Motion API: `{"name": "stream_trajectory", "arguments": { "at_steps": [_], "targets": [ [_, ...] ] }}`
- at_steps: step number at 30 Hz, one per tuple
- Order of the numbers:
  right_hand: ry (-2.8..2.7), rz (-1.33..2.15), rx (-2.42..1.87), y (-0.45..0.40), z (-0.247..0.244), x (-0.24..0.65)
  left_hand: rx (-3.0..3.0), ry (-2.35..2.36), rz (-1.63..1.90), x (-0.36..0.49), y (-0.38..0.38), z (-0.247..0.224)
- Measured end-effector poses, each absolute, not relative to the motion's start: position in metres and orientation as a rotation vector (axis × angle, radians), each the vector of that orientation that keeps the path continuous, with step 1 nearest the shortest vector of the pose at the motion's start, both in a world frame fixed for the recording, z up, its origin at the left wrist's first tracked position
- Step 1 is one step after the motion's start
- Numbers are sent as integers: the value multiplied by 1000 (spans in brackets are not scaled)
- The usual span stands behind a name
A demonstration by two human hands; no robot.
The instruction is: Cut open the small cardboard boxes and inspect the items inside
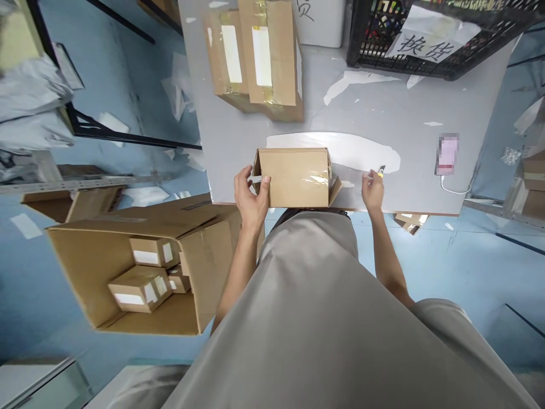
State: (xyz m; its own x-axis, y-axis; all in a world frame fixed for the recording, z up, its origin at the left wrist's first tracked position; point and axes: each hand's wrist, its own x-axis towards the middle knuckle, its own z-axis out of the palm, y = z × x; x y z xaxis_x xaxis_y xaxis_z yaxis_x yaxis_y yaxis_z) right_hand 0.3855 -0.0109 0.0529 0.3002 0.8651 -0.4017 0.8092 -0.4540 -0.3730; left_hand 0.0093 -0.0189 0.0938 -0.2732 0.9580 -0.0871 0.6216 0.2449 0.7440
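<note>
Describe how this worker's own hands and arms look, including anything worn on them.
The left hand and right hand wear no gloves, and both forearms are bare where they show. On the right, a loose, plain grey sleeve ends near the elbow; the left sleeve cannot be made out.

I'm getting bright, even, slightly cool light, can't tell the source; shadows soft, small glare streaks on the clear tape of the near box (298, 177) and on the far cartons (279, 62). Tabletop (370, 108) reads crisp enough for me, but wide-angle stretch skews the edges, and the white bundles (32, 105) far left go soft. Pink phone (448, 152) at right is pixelated.
</note>
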Motion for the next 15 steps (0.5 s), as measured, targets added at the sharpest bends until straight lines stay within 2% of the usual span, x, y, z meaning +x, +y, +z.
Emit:
{"name": "stream_trajectory", "arguments": {
  "at_steps": [2,5,10,15],
  "targets": [
    [-1430,1043,-2183,-10,73,359,1405,1968,836,9,-18,94],
    [-1380,1123,-1959,-5,98,324,1373,1967,847,9,-15,95],
    [-1384,1121,-1923,11,119,306,1379,1977,837,14,-14,92],
    [-1615,1035,-1993,14,132,313,1371,1965,874,21,-11,89]
  ]
}}
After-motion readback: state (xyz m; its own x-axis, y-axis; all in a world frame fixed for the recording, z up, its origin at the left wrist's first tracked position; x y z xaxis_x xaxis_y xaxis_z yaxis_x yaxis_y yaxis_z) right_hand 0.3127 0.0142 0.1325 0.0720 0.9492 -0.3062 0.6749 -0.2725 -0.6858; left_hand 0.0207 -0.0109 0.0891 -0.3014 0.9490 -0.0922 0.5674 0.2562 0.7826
